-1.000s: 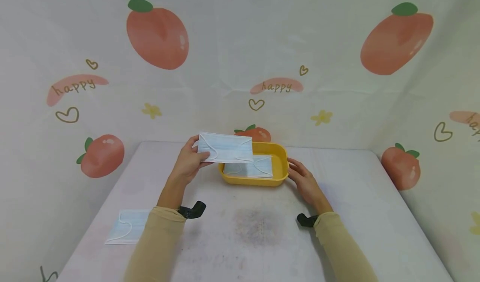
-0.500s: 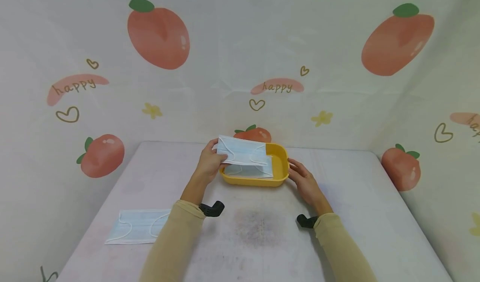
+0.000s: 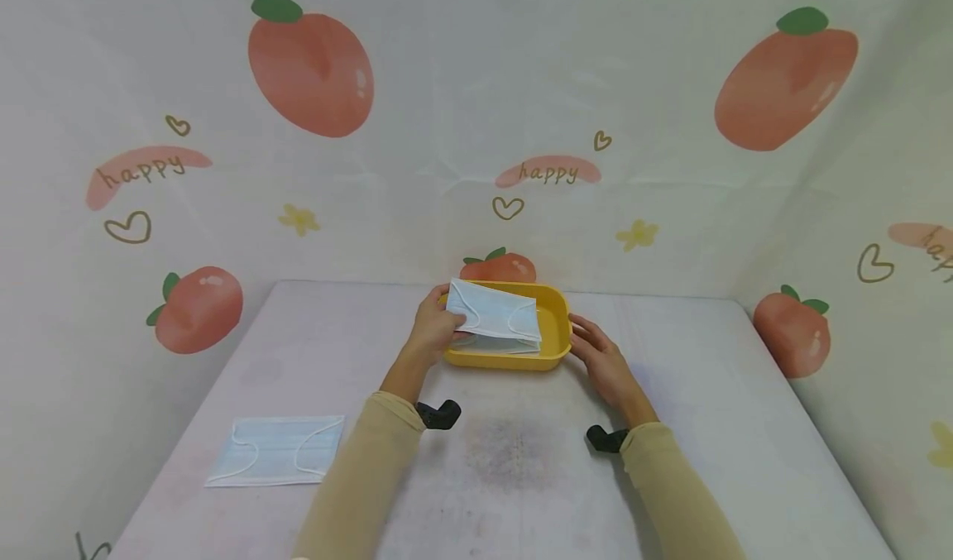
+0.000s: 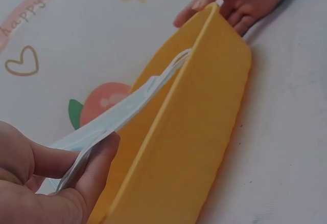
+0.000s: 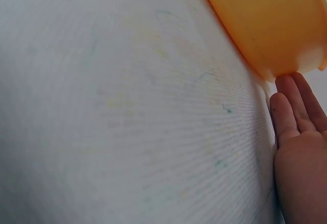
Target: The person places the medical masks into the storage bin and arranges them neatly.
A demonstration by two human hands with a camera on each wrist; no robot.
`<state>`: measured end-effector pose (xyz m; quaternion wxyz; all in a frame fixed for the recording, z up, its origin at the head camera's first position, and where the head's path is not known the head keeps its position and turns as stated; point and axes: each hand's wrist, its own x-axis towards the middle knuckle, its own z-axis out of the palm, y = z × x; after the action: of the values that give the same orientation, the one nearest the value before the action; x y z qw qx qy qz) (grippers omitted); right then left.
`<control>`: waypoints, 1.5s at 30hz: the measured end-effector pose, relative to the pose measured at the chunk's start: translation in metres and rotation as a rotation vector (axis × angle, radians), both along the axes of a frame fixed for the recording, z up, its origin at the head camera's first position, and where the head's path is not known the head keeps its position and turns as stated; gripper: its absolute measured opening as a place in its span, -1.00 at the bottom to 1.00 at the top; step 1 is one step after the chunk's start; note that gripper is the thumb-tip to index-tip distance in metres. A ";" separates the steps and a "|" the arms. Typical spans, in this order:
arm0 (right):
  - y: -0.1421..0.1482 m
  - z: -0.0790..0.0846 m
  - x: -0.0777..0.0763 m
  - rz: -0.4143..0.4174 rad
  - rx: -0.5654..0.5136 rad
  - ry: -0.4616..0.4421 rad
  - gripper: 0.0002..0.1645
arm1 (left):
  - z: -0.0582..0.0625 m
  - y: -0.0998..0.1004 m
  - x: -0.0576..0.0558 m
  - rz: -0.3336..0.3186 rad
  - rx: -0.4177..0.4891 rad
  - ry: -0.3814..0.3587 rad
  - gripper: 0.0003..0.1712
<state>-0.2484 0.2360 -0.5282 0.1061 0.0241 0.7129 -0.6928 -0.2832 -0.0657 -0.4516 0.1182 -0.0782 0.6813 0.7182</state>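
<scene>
My left hand [image 3: 435, 326] pinches the left end of a light blue face mask [image 3: 495, 310] between thumb and fingers. The mask tilts down to the right into the yellow plastic basket [image 3: 554, 360]. In the left wrist view, the thumb and fingers [image 4: 99, 165] squeeze the mask [image 4: 122, 112] over the rim of the basket [image 4: 168, 147]. Beneath it in the basket lies another mask [image 3: 514, 347], mostly covered. My right hand [image 3: 606, 370] rests its fingertips against the basket's right end; in the right wrist view those fingers [image 5: 294, 98] are extended at the yellow wall [image 5: 276, 24].
A flat face mask [image 3: 279, 451] with white ear loops lies on the table [image 3: 514, 510] at front left, close to my left sleeve [image 3: 365, 477]. Behind the basket rises a white curtain [image 3: 417, 212] printed with fruit and hearts.
My left hand has carried the face mask right and down into the basket, over the mask lying there. The right hand has stayed at the basket's end. More of the table mask shows.
</scene>
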 end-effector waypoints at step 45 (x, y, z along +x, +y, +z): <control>0.000 0.000 0.001 -0.007 -0.012 -0.004 -0.33 | 0.002 -0.008 0.010 -0.067 -0.755 0.422 -0.13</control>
<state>-0.2478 0.2364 -0.5281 0.1051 0.0274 0.7085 -0.6973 -0.2728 -0.0736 -0.4496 -0.0373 0.0545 0.9076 0.4145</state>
